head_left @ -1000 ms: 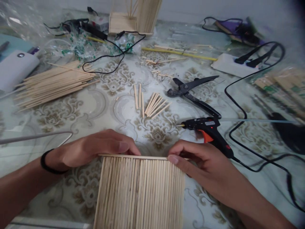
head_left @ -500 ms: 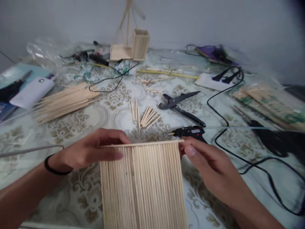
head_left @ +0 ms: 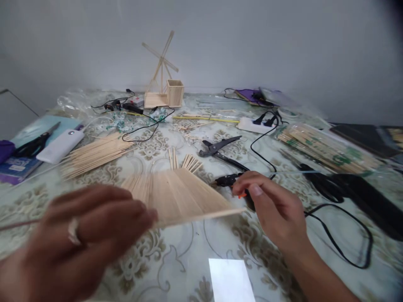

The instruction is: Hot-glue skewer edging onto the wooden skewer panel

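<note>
A flat panel of glued wooden sticks (head_left: 179,195) is lifted off the table and tipped nearly level, its cross stick along the near edge. My left hand (head_left: 85,235), blurred and wearing a ring, grips the panel's left near corner with closed fingers. My right hand (head_left: 273,207) hovers by the panel's right corner with fingers curled; whether it still touches the cross stick is unclear. The black glue gun (head_left: 231,181) lies just behind my right hand.
Black cutters (head_left: 220,151), short cut sticks (head_left: 185,161), a long stick pile (head_left: 94,153), a white power bank (head_left: 59,146), scissors (head_left: 34,144), a stick windmill model (head_left: 163,79), a power strip (head_left: 255,125) with cables, and bagged sticks (head_left: 324,147) cover the patterned table (head_left: 176,260).
The panel was lifted from the table and tipped flat, its far end swinging up and away. My left hand rose toward the camera with it. The head tilted up, showing the wall.
</note>
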A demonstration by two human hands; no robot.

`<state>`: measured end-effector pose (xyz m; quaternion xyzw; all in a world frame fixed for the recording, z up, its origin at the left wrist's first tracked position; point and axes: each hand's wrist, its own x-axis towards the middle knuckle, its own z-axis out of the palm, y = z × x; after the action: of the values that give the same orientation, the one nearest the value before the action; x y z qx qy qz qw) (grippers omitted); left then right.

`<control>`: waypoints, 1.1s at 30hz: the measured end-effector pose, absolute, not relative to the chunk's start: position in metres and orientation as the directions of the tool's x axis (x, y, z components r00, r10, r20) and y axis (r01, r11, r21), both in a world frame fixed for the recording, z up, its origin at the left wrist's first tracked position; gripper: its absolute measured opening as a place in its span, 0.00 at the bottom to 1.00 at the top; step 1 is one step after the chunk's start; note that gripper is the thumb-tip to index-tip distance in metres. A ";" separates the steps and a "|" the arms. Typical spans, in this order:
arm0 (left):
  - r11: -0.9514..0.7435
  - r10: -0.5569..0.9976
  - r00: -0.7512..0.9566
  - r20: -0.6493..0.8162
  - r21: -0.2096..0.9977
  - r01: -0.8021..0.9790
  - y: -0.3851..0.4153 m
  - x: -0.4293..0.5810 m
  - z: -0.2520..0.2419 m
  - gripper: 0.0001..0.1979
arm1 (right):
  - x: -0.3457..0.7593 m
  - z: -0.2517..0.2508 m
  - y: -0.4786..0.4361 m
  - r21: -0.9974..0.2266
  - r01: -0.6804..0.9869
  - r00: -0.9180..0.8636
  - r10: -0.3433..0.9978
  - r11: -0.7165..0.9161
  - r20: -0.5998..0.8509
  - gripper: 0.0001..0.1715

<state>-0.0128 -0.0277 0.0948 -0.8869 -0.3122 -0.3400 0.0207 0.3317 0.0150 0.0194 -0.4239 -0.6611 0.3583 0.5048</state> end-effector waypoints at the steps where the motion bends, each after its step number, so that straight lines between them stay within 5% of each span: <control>1: -0.834 0.507 0.674 0.537 0.108 0.541 -0.036 -0.005 0.087 0.16 | 0.331 0.019 0.015 -0.901 0.177 -0.128 0.917 0.396 0.378 0.13; 5: -0.901 0.409 0.783 0.470 0.070 0.428 -0.058 0.025 0.057 0.19 | 0.331 0.019 0.013 -0.892 0.082 -0.163 0.889 0.445 0.428 0.13; 11: -0.921 0.349 0.719 0.602 0.078 0.381 -0.051 0.045 0.034 0.21 | 0.327 0.030 0.011 -0.880 0.082 -0.431 0.813 0.468 0.392 0.11; 17: -0.909 0.390 0.649 0.654 0.161 0.384 -0.047 0.033 0.013 0.11 | 0.321 0.036 0.002 -0.871 0.150 -0.544 0.775 0.467 0.322 0.10; 24: -0.909 0.414 0.669 0.617 0.241 0.340 -0.042 0.033 0.020 0.20 | 0.310 0.033 -0.020 -0.795 0.122 -0.717 0.607 0.595 0.344 0.17; 33: -0.897 0.434 0.605 0.667 0.257 0.361 -0.036 0.036 0.027 0.14 | 0.307 0.030 -0.017 -0.743 0.119 -0.700 0.587 0.659 0.408 0.13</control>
<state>0.0364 -0.0364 0.0269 -0.8947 -0.2221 -0.3847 -0.0479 0.3072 -0.0169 0.0305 -0.2077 -0.8499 0.3570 0.3272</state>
